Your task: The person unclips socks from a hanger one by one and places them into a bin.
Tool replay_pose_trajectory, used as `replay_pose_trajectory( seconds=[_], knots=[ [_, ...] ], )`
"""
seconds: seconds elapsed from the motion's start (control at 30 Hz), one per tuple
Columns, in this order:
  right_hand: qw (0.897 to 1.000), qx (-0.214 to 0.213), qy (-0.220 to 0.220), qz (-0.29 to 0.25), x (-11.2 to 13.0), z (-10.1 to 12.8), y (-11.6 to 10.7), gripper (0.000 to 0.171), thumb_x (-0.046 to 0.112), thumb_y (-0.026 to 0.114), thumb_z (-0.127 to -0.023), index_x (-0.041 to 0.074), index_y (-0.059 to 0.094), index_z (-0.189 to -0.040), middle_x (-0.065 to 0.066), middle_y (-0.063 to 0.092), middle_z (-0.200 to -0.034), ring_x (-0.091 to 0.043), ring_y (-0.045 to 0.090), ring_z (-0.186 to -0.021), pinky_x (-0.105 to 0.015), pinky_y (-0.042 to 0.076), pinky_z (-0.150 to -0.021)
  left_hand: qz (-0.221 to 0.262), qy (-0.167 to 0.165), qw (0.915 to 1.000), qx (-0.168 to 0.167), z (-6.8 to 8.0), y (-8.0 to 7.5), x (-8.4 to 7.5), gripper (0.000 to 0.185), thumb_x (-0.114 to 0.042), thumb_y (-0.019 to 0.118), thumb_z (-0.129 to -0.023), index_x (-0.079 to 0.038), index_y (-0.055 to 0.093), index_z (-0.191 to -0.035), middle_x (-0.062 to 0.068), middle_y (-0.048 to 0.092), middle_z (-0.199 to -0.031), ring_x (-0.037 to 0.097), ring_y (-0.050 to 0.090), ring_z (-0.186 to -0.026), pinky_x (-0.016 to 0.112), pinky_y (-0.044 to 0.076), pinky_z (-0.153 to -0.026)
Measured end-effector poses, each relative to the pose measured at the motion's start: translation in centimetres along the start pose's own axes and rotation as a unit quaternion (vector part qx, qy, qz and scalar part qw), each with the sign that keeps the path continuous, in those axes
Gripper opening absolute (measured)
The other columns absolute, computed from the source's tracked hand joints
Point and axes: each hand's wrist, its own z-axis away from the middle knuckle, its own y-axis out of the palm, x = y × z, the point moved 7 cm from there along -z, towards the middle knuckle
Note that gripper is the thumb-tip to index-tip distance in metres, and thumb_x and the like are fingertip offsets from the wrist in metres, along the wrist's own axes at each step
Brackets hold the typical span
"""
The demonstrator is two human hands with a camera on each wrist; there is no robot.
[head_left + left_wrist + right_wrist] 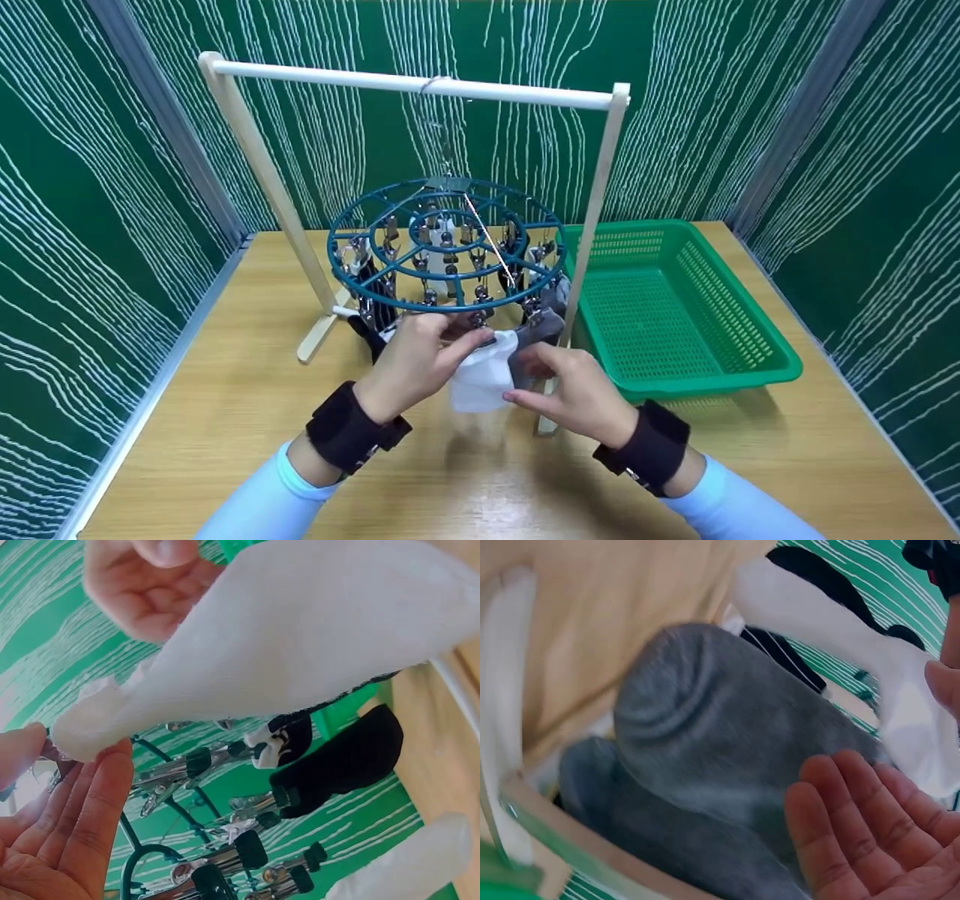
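A white sock [484, 375] hangs under the front of a round blue-green clip hanger [461, 306]. My left hand [420, 352] pinches a metal clip [60, 759] at the sock's upper end, with thumb and fingers on either side; the clip's jaws are partly hidden. My right hand [574, 386] is just right of the sock, its thumb close to the sock's edge. In the right wrist view, the right hand's fingers [855, 825] extend beside a grey sock [727, 712], holding nothing. Black socks [345, 757] hang from other clips.
A wooden stand [604, 195] carries the hanger from its white crossbar [322, 79]. To the right, a green plastic basket [645, 390] sits on the wooden table [247, 420]. Green walls with white streaks [660, 90] enclose the table.
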Motion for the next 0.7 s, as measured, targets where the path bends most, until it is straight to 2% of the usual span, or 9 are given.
replay_pose_trajectory(
  seconds=[0.13, 0.27, 0.5, 0.6, 0.7],
  knots=[
    [0.998, 0.027, 0.02, -0.057, -1.2, -0.5, 1.1, 0.038, 0.024, 0.089, -0.093, -0.001, 0.073, -0.116, -0.014, 0.081, -0.107, -0.027, 0.079, -0.09, -0.041, 0.068, -0.08, 0.003, -0.001, 1.0, -0.002, -0.1, 0.0, 0.0, 0.016, -0.014, 0.072, -0.106, 0.001, 0.077, -0.109, 0.013, 0.082, -0.1, 0.025, 0.08, -0.09, 0.04, 0.069, -0.084],
    [0.993, 0.045, 0.03, -0.109, -1.8, -1.0, 2.2, 0.039, 0.022, 0.088, -0.093, -0.004, 0.073, -0.118, -0.017, 0.081, -0.111, -0.027, 0.079, -0.095, -0.036, 0.068, -0.083, 0.001, -0.009, 1.0, -0.001, -0.2, 0.0, 0.1, 0.017, -0.016, 0.071, -0.107, -0.001, 0.077, -0.109, 0.012, 0.082, -0.1, 0.023, 0.079, -0.09, 0.041, 0.068, -0.086],
    [0.982, 0.046, 0.029, -0.179, -1.7, -1.4, 3.5, 0.031, 0.01, 0.08, -0.099, -0.01, 0.072, -0.122, -0.027, 0.078, -0.119, -0.037, 0.079, -0.107, -0.037, 0.067, -0.091, -0.004, -0.004, 1.0, -0.002, -0.1, 0.2, 0.1, 0.02, -0.018, 0.07, -0.108, 0.0, 0.077, -0.105, 0.013, 0.082, -0.097, 0.026, 0.08, -0.088, 0.041, 0.069, -0.084],
    [0.979, 0.028, 0.025, -0.2, -1.8, -1.5, 3.7, 0.026, 0.005, 0.076, -0.1, -0.012, 0.073, -0.12, -0.029, 0.078, -0.118, -0.032, 0.08, -0.104, -0.03, 0.066, -0.089, -0.005, 0.001, 1.0, -0.006, 0.0, 0.2, 0.1, 0.02, -0.018, 0.071, -0.107, 0.0, 0.076, -0.104, 0.014, 0.081, -0.095, 0.026, 0.08, -0.087, 0.04, 0.069, -0.082],
    [0.979, 0.011, 0.013, -0.204, -1.8, -1.4, 3.7, 0.021, 0.002, 0.075, -0.1, -0.013, 0.075, -0.116, -0.028, 0.079, -0.113, -0.017, 0.079, -0.097, -0.023, 0.064, -0.084, -0.007, -0.002, 0.9999, -0.007, 0.1, 0.2, 0.1, 0.018, -0.018, 0.072, -0.106, 0.0, 0.076, -0.105, 0.013, 0.081, -0.096, 0.026, 0.081, -0.088, 0.038, 0.069, -0.082]
  ],
)
